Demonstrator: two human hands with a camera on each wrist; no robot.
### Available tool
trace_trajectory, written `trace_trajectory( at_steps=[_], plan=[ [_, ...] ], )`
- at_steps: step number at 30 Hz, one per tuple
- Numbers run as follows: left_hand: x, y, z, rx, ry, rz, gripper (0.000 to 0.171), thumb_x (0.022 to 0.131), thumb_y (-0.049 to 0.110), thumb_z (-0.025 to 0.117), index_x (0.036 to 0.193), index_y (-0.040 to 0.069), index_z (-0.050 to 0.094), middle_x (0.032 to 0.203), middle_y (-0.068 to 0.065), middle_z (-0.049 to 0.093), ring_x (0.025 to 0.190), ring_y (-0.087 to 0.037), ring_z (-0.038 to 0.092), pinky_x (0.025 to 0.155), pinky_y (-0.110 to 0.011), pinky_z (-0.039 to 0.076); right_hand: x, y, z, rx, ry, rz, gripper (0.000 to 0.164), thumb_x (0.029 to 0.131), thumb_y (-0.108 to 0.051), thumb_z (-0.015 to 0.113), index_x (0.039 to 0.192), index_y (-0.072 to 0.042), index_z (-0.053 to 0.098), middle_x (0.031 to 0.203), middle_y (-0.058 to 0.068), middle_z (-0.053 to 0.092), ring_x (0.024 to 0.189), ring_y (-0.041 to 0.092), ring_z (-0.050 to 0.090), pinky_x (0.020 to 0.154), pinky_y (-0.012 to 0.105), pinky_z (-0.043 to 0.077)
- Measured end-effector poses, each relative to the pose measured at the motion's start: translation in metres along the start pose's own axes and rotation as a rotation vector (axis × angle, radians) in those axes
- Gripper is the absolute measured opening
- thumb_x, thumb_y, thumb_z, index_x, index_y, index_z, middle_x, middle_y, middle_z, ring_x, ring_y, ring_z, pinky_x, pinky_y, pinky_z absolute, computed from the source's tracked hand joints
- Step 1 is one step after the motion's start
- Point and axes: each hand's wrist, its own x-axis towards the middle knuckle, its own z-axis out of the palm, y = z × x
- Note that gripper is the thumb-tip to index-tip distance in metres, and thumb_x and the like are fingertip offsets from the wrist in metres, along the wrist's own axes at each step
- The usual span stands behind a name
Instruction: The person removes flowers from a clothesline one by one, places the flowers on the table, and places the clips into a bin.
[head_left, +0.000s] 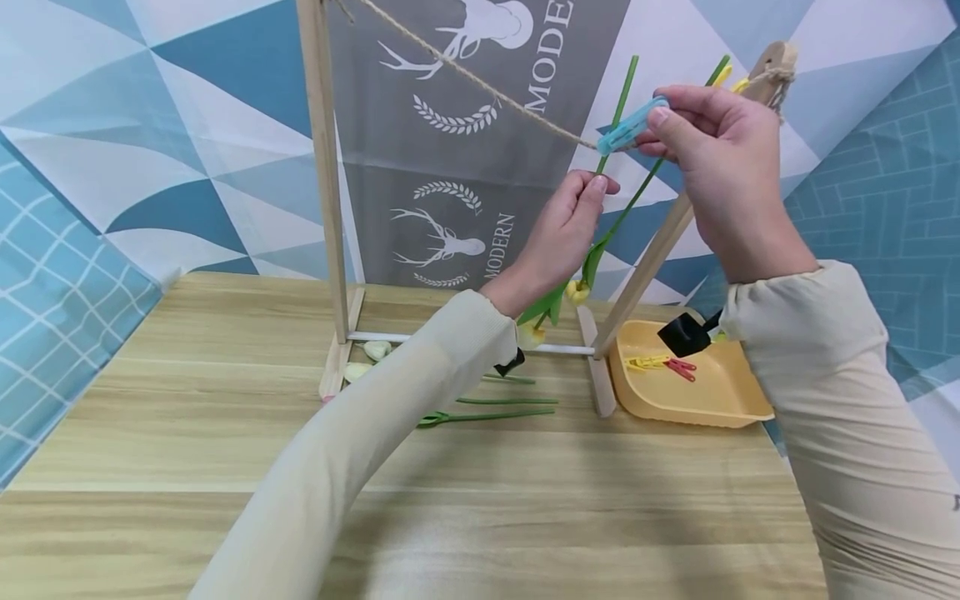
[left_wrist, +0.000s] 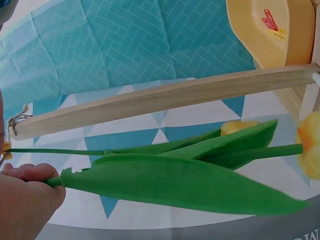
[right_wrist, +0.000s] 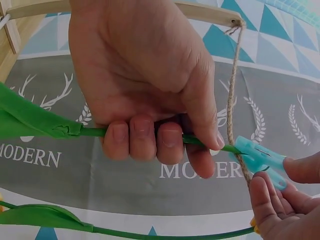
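My left hand (head_left: 558,221) grips the green stem of a yellow artificial tulip (left_wrist: 185,182), whose bloom hangs downward. The top of that stem meets the twine (head_left: 480,83). A light blue clothespin (head_left: 632,125) is pinched between the thumb and fingers of my right hand (head_left: 731,162). In the right wrist view its jaws sit over the twine and stem; whether they grip both I cannot tell. Close by, a second yellow tulip (head_left: 577,292) hangs upside down from the twine, a yellow clothespin (head_left: 722,75) near its stem top.
A wooden frame (head_left: 326,167) carries the twine between its posts. Several tulip stems (head_left: 510,412) and white blooms (head_left: 377,350) lie on the wooden table (head_left: 187,433), partly behind my left arm. At right, an orange-yellow tray (head_left: 720,392) holds yellow and red clothespins (head_left: 681,368).
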Motion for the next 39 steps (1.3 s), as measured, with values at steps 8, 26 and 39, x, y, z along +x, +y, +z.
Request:
trace_trajectory(
  at_steps=[8, 26, 39],
  plan=[
    [0.002, -0.002, 0.002, 0.055, 0.016, 0.021, 0.026, 0.103, 0.018, 0.029, 0.104, 0.001, 0.048, 0.079, -0.001, 0.034, 0.072, -0.012, 0.034, 0.070, -0.018, 0.031, -0.002, 0.001, -0.001, -0.021, 0.006, -0.028, 0.034, 0.079, -0.015, 0.073, 0.108, 0.000, 0.065, 0.089, 0.004, 0.066, 0.078, 0.013, 0.066, 0.080, 0.016, 0.051],
    [-0.009, -0.006, -0.014, 0.296, -0.028, -0.001, 0.021, 0.103, 0.021, 0.029, 0.100, 0.006, 0.043, 0.079, -0.003, 0.036, 0.068, -0.016, 0.036, 0.066, -0.021, 0.033, -0.005, -0.001, -0.001, 0.204, 0.115, -0.178, 0.020, 0.081, -0.005, 0.070, 0.099, 0.001, 0.063, 0.087, 0.011, 0.063, 0.076, 0.020, 0.065, 0.082, 0.023, 0.052],
    [-0.028, -0.020, -0.033, 0.540, -0.137, -0.044, 0.026, 0.103, 0.025, 0.029, 0.095, 0.006, 0.045, 0.078, -0.004, 0.041, 0.072, -0.018, 0.041, 0.067, -0.024, 0.035, -0.019, 0.008, -0.013, 0.419, 0.165, -0.245, 0.028, 0.082, 0.000, 0.066, 0.106, 0.012, 0.058, 0.092, 0.018, 0.055, 0.075, 0.025, 0.061, 0.082, 0.029, 0.052]
  ],
)
